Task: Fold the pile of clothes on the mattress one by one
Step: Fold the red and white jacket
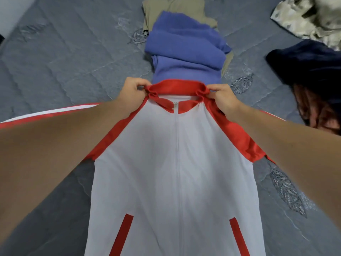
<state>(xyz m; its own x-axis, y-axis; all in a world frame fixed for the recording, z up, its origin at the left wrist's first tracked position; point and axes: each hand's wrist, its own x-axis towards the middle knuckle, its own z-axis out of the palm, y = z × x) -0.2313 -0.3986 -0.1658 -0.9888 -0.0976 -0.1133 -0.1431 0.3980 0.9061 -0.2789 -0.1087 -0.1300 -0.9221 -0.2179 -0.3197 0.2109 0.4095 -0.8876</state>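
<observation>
Both hands hold one white-and-red jacket (175, 172) by its collar over the mattress (70, 58).

Left hand (130, 94) and right hand (224, 101) each pinch a collar end in curled fingers; beyond lie one folded blue garment (186, 50) on one khaki garment (184, 8), three loose garments at right.

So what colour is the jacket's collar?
Red, on the collar of the white jacket; clearest in the head view.

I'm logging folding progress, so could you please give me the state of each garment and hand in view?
white and red jacket: zipped, spread flat, unfolded
left hand: pinches collar
right hand: pinches collar
blue garment: folded, on top
khaki garment: folded, underneath
camouflage garment: crumpled
dark navy garment: crumpled
</observation>
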